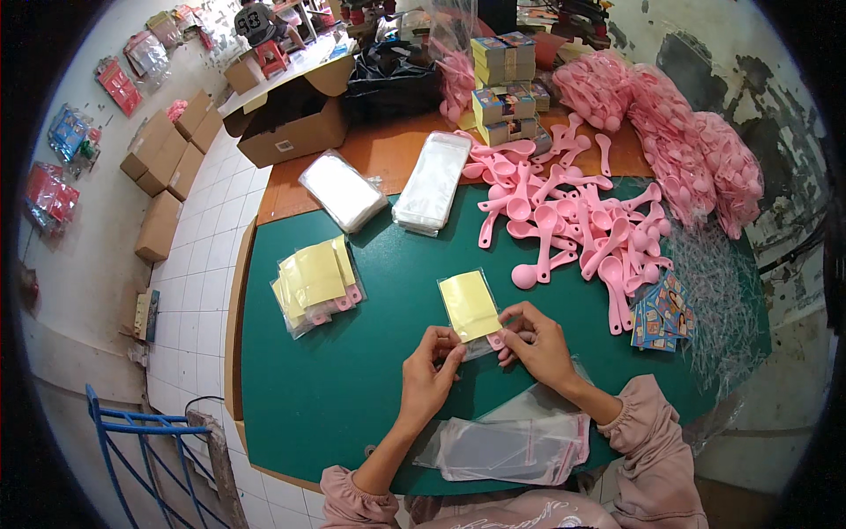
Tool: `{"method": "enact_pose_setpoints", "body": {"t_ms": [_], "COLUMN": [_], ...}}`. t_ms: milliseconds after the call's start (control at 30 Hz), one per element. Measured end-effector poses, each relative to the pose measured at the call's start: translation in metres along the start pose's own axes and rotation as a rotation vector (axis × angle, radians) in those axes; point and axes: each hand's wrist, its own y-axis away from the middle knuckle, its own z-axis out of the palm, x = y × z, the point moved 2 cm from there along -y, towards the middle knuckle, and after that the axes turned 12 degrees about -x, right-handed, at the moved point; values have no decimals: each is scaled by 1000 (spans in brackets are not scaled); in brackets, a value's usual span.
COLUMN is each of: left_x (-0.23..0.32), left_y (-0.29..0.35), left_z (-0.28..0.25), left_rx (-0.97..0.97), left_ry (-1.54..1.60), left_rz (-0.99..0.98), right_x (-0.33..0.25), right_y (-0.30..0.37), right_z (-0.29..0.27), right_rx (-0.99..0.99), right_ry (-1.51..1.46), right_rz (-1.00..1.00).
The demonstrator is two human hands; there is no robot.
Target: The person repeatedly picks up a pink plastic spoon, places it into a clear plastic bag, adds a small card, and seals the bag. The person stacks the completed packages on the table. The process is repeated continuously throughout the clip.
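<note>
Above the green table (352, 401), a clear plastic bag with a yellow card (470, 304) in it is between my hands. A pink spoon's handle (495, 340) shows at the bag's lower right; the rest of the spoon is hidden. My left hand (432, 375) pinches the lower left corner of the bag. With fingers closed at the lower right corner, my right hand (539, 346) holds the bag beside the spoon handle. Nearer to me lie several flat clear bags (507, 448), partly under my right forearm.
Filled bags with yellow cards (315, 278) lie to the left. Behind them are two stacks of clear bags (344, 189). Loose pink spoons (546, 225) and colourful cards (663, 313) cover the right. Bundled cards (504, 79), bagged spoons (679, 123) and an open carton (295, 132) stand farther back.
</note>
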Motion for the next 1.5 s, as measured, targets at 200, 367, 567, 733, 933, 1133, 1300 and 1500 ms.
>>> {"method": "enact_pose_setpoints", "body": {"t_ms": [200, 367, 567, 733, 933, 1133, 1300, 1500], "left_x": [13, 50, 51, 35, 45, 30, 35, 51], "left_y": [7, 28, 42, 37, 29, 26, 28, 33], "left_z": [-27, -68, 16, 27, 29, 20, 22, 9], "left_rx": [28, 442, -734, -757, -791, -762, -776, -735], "left_ry": [-261, -976, -860, -970, -750, -523, -512, -119], "left_rz": [66, 132, 271, 279, 318, 256, 183, 197], "right_x": [-13, -25, -6, -12, -44, -79, -64, -65], "right_y": [-1, -24, -32, -23, 9, 60, 96, 102], "right_z": [-11, -54, -76, -77, -90, -65, -48, -45], "right_rx": [-12, 408, 465, 366, 397, 187, -79, -37], "right_ry": [140, 1027, 1093, 888, 715, 303, 497, 677], "right_rz": [64, -238, -132, -78, -296, -287, -29, 37]}}
